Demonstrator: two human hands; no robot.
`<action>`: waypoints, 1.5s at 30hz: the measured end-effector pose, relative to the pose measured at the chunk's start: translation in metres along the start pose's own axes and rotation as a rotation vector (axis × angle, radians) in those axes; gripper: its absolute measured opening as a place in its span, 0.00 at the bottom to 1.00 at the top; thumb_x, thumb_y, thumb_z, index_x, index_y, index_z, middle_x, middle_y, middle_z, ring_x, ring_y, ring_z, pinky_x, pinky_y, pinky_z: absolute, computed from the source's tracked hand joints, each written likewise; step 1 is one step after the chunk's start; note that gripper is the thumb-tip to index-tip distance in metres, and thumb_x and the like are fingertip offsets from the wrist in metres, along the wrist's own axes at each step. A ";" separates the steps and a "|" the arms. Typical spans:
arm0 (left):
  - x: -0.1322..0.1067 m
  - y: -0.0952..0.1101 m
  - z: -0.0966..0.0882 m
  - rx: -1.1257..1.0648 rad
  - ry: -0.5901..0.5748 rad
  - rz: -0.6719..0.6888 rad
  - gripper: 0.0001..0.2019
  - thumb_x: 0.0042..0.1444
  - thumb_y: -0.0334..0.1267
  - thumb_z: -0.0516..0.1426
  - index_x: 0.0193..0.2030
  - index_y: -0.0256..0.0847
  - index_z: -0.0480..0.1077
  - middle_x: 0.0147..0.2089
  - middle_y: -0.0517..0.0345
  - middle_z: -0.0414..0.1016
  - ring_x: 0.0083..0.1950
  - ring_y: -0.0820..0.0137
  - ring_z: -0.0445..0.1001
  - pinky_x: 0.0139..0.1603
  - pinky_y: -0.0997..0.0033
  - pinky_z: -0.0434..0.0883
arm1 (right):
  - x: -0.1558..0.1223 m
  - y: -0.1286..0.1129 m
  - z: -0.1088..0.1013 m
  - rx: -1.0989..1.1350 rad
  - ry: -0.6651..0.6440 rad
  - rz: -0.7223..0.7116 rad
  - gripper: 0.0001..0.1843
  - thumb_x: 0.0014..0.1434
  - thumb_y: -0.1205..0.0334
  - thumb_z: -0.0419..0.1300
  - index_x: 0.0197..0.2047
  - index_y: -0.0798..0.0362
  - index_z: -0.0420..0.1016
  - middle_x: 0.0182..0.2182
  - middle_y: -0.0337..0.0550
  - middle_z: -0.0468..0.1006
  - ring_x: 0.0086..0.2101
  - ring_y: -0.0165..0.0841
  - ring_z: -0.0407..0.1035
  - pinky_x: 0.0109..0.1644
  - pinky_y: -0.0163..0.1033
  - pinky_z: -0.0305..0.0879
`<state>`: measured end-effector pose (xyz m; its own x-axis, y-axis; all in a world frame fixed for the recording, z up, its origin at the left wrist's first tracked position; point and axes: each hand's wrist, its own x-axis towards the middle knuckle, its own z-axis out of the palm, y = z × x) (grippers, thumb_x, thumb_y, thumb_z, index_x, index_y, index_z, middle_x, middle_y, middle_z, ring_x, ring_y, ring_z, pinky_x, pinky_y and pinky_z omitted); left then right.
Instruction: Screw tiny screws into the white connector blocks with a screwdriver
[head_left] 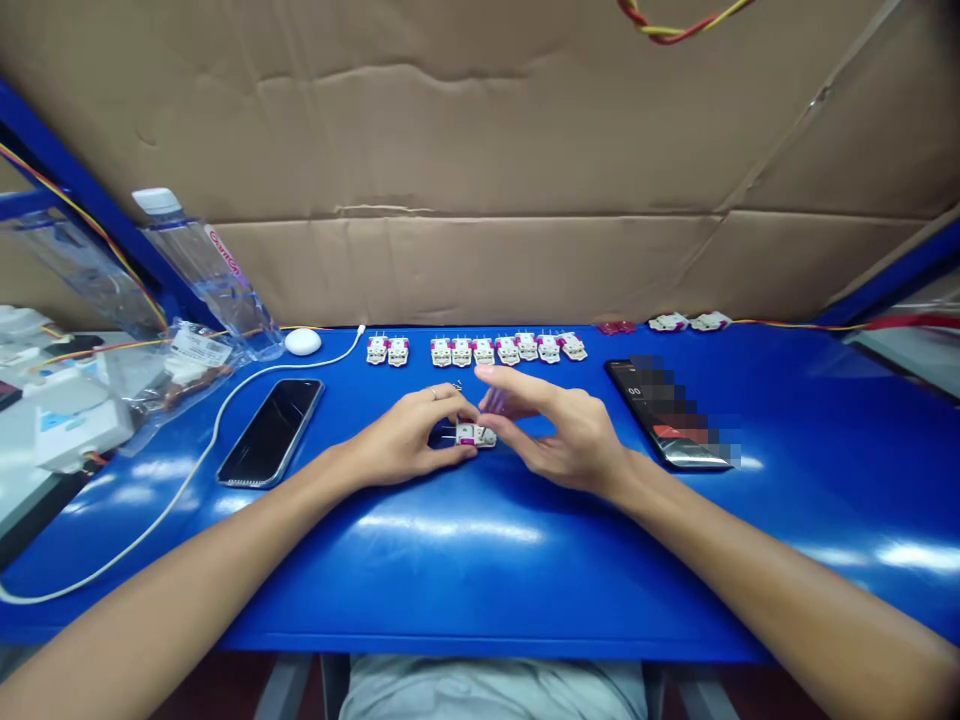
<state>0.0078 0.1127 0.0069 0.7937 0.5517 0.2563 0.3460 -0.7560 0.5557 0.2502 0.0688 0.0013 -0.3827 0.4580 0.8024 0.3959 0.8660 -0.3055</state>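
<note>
A small white plug part point(466, 434) with a magenta band and thin metal pins lies low over the blue table in front of me. My left hand point(416, 435), a ring on one finger, grips it between thumb and fingers from the left. At its right end is my right hand point(566, 425), with the thumb tip close to or touching the part. The index finger of that hand is stretched out above, apart from the thumb; its other fingers are partly hidden. Just behind the left fingertips are tiny dark metal pieces point(457, 385), too small to name.
A row of several similar plug parts point(484, 350) stands along the back, before a cardboard wall point(480, 270). Phones lie left point(271, 432) and right point(667, 415). A water bottle point(214, 275), a white cable point(217, 430) and a plastic bag point(184, 370) are at left.
</note>
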 end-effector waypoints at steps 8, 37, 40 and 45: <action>-0.001 -0.002 0.001 0.043 -0.031 0.010 0.12 0.71 0.44 0.63 0.56 0.42 0.77 0.57 0.47 0.80 0.59 0.57 0.79 0.63 0.57 0.76 | -0.001 0.000 0.002 0.071 -0.012 0.057 0.38 0.73 0.68 0.64 0.80 0.38 0.61 0.64 0.43 0.83 0.48 0.36 0.88 0.53 0.39 0.88; 0.000 0.000 0.000 -0.108 0.007 -0.044 0.10 0.68 0.41 0.66 0.53 0.43 0.78 0.52 0.53 0.84 0.55 0.59 0.81 0.65 0.56 0.74 | 0.004 0.006 0.004 0.088 0.055 0.005 0.37 0.71 0.66 0.69 0.77 0.39 0.65 0.41 0.38 0.89 0.34 0.32 0.84 0.39 0.34 0.84; 0.000 -0.001 0.000 -0.113 0.006 -0.045 0.09 0.68 0.41 0.66 0.52 0.43 0.78 0.52 0.53 0.84 0.55 0.59 0.81 0.62 0.58 0.74 | 0.006 0.009 0.003 0.081 0.012 -0.013 0.37 0.73 0.64 0.66 0.80 0.40 0.62 0.46 0.41 0.89 0.38 0.33 0.85 0.43 0.36 0.84; 0.000 -0.003 0.001 -0.116 0.029 -0.029 0.09 0.69 0.40 0.65 0.52 0.42 0.77 0.51 0.53 0.83 0.53 0.61 0.80 0.61 0.58 0.75 | 0.007 0.007 0.004 -0.006 -0.070 -0.056 0.36 0.77 0.65 0.58 0.82 0.43 0.54 0.52 0.44 0.89 0.41 0.33 0.86 0.43 0.35 0.84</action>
<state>0.0073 0.1144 0.0042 0.7690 0.5838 0.2605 0.3069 -0.6946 0.6507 0.2476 0.0790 0.0023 -0.4616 0.4221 0.7802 0.3769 0.8895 -0.2582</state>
